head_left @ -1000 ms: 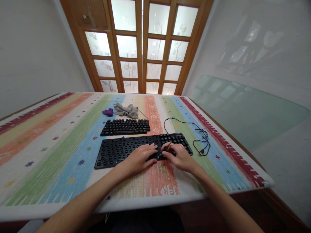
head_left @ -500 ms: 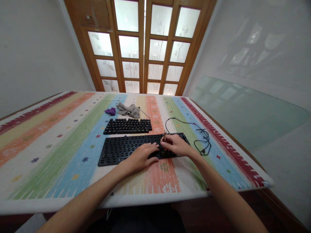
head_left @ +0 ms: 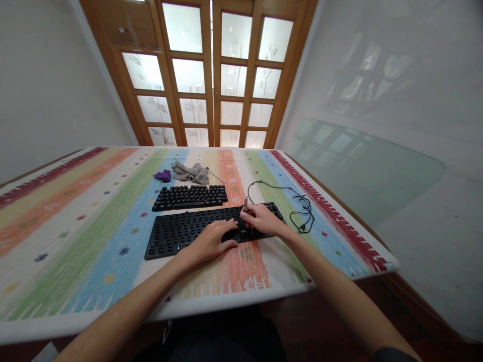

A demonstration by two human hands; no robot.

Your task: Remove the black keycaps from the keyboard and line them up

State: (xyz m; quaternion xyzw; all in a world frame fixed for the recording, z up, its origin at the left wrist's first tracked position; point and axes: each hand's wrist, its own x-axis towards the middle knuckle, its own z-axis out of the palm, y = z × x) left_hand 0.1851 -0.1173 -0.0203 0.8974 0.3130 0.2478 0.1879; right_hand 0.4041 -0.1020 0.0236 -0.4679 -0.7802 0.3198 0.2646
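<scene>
A black keyboard (head_left: 181,229) lies in front of me, with bare switches showing where keycaps are off. My left hand (head_left: 214,239) rests over its near edge, fingers stretched out, thumb by the front rim. Closed in a pinch, my right hand (head_left: 260,219) holds a small slender tool (head_left: 245,202) upright over the keyboard's right part. The tool's lower end is mostly hidden by the fingers, and its exact kind is unclear. Just behind the keyboard, loose black keycaps (head_left: 190,196) are laid out in rows like a keyboard.
A grey cloth (head_left: 190,173) and a purple cloth (head_left: 162,176) lie behind the keycaps, with a thin rod (head_left: 216,176) beside them. The black cable (head_left: 302,211) runs coiled at the right. A striped tablecloth (head_left: 94,241) covers the table.
The whole view has shifted, so things appear a little further left. The tool stays in my right hand and stands more upright; my left hand keeps its place on the keyboard.
</scene>
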